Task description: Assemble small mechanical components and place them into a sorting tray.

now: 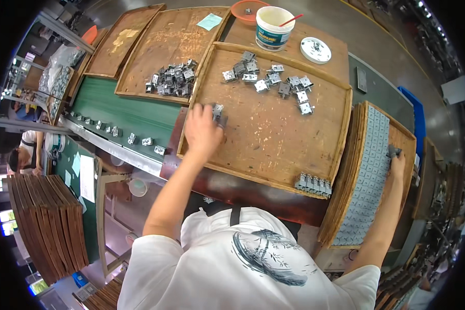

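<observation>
My left hand (204, 133) reaches over the left side of a wooden tray (258, 124), its fingers curled round a small silvery metal bracket (217, 110); motion blurs the grip a little. Far out to the right, my right hand (397, 166) pinches a darker metal bracket (393, 151) at the edge of neat rows of flat-topped grey brackets (368, 170). Those rows fill the left part of a second wooden tray (405, 133), top of a stack. Loose brackets (283, 89) lie scattered at the far side of the first tray, and a short row of brackets (313, 184) stands in its near right corner.
Behind the tray stand a white bucket (272, 32) with a red stick, a round white lid (315, 50) holding small parts, and an orange basin (247, 11). To the left, a green conveyor belt (119, 106) carries spaced brackets beside another tray (165, 46) with a heap of brackets (173, 78).
</observation>
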{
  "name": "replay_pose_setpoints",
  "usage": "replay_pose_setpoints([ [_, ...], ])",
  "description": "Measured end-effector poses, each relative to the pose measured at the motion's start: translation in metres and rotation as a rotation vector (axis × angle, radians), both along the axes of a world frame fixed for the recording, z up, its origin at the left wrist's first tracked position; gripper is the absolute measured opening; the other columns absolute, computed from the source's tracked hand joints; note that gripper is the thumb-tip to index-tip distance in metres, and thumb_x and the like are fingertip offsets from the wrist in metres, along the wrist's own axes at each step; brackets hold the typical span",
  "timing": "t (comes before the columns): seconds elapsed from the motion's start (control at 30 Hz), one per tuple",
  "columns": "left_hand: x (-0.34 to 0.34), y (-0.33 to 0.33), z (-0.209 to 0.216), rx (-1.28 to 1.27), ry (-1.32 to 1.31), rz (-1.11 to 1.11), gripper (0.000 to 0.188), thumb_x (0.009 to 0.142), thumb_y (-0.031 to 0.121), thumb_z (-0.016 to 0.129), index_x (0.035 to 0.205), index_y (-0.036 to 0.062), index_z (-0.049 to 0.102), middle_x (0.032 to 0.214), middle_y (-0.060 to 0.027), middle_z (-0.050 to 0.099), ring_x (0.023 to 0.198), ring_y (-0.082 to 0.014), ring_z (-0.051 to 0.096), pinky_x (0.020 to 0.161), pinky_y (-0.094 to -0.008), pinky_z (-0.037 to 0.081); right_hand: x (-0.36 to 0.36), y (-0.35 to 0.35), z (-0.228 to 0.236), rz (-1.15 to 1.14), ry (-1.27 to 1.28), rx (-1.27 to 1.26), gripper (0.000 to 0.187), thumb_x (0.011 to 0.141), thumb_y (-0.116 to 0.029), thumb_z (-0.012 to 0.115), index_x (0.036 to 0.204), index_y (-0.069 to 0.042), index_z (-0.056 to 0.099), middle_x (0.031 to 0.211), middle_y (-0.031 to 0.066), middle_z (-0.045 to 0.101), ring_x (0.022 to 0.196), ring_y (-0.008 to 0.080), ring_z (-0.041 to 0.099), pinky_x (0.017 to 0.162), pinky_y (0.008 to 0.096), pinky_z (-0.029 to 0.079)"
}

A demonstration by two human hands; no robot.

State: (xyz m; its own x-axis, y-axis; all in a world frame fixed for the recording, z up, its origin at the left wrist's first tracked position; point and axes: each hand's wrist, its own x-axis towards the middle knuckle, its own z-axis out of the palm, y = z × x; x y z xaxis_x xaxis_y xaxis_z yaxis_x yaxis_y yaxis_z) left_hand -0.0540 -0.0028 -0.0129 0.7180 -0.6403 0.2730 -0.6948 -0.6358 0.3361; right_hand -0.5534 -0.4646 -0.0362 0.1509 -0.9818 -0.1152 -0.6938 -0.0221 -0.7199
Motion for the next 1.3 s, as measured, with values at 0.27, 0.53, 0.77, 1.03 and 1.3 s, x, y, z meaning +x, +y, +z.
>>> replay_pose_setpoints([
  [0.27,0.028,-0.012,-0.033,-0.053,0.297,0.014,0.035,0.076,0.01,0.065,0.109,0.0026,0.055,0.113,-0.0233,0.054,0.103,-0.0446,0.057,0.089,-0.0514,0.048,0.002,0.042,0.034,-0.162,-0.418,0.232,0.024,0.092,-0.027,0.066,0.1,-0.005,0.07,0.085,0.0036,0.063,0.08,0.0165,0.058,0.068,0.0298,0.045],
  [0.53,0.042,0.008,-0.053,-0.134,0.262,-0.036,0.046,0.075,0.008,0.067,0.117,-0.0008,0.053,0.109,-0.0226,0.054,0.104,-0.0422,0.054,0.089,-0.0446,0.046,0.056,0.09,0.078,-0.158,-0.336,0.361,0.014,0.089,-0.015,0.062,0.098,-0.007,0.069,0.077,0.0026,0.062,0.064,0.015,0.056,0.052,0.0321,0.042],
  [0.77,0.041,0.008,-0.054,-0.234,0.287,-0.141,0.042,0.079,0.007,0.063,0.118,-0.002,0.054,0.099,-0.0157,0.058,0.091,-0.0311,0.058,0.08,-0.0381,0.049,-0.018,0.048,0.04,-0.097,-0.281,0.059,0.015,0.093,-0.013,0.061,0.106,-0.006,0.064,0.093,0.0066,0.067,0.071,0.0159,0.061,0.059,0.0308,0.048],
  [1.03,-0.028,0.036,-0.024,-0.805,1.553,-0.161,0.033,0.084,0.008,0.07,0.114,0.01,0.055,0.092,0.0001,0.061,0.074,-0.0093,0.058,0.058,-0.0241,0.047,0.077,0.164,0.085,-0.06,-0.98,0.271,0.023,0.097,-0.007,0.057,0.119,-0.003,0.059,0.103,0.0118,0.069,0.082,0.0166,0.068,0.064,0.0277,0.056],
  [1.3,-0.094,0.027,0.026,-0.692,1.861,-0.214,0.034,0.083,0.005,0.073,0.114,0.0043,0.059,0.113,-0.0089,0.067,0.1,-0.0186,0.068,0.079,-0.0325,0.058,0.174,0.295,0.064,0.106,-0.755,0.333,0.024,0.089,-0.006,0.07,0.112,0.0,0.065,0.093,0.0109,0.071,0.075,0.0175,0.07,0.06,0.0279,0.058],
])
